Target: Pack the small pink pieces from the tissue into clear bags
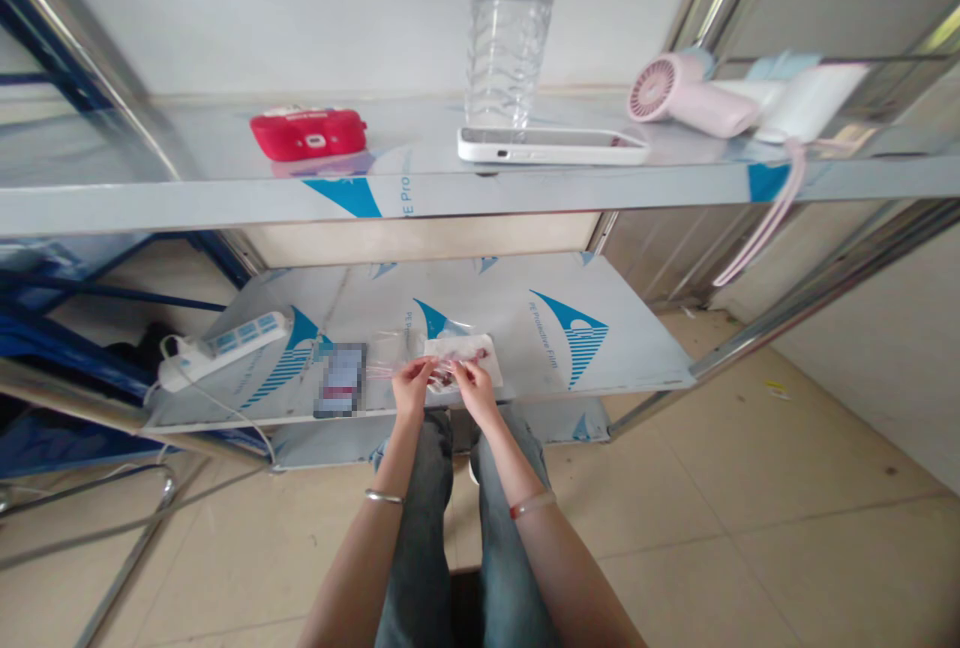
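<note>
My left hand (411, 388) and my right hand (475, 386) are close together over the lower shelf, fingertips pinched. Between them is something small, thin and pinkish, too fine to name. Directly beneath lies a white tray (489, 360) with small dark red and brown pieces on it, partly covered by my fingers. Clear plastic bags (388, 350) lie left of the tray, some with pink edges. Further left, a phone (341, 380) rests face up near the shelf's front edge, its screen blurred out.
A white power strip (225, 348) with a trailing cable sits at the left of the lower shelf (510, 298). On the upper shelf (420, 196) stand a red case (307, 135), a water bottle (510, 48), a white-cased phone (551, 146) and a pink handheld fan (690, 98) with a hanging strap.
</note>
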A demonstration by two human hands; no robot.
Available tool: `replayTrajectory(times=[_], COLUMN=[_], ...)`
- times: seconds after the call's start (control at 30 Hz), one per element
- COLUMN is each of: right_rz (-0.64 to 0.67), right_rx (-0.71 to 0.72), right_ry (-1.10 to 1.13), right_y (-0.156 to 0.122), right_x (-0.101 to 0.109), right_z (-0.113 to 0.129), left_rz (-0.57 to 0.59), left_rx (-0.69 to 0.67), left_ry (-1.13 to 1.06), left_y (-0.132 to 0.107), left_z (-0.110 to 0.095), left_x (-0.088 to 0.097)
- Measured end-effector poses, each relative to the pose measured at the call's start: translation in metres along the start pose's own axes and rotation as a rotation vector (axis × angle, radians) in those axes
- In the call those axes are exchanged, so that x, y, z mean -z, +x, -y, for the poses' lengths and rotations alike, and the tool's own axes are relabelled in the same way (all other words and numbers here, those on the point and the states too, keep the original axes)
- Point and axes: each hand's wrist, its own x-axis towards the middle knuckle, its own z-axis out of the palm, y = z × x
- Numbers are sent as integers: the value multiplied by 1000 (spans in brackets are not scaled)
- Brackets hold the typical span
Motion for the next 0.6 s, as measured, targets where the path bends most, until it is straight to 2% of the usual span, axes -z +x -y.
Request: replayTrajectory(times=[0.1,0.17,0.33,0.47,0.6], right_rz=[3,3,-11,-41,-40], right_rx=[20,13,-17,-10,-19], right_ry=[-70,-87,-31,-42,-43], right_y=[-1,-1,-2,-1,-3], right_x=[1,1,-1,-3,-3], right_z=[-1,-3,-8,-7,-5], left_rz=[-71,-163,-432,-503,-569], left_rx=[-15,-37,-82,-86,-77], left_ry=[16,16,14,100,157], left_y=[1,4,16,21,30], left_z=[-1,0,8,18,21], left_x=[7,16,52,72,72])
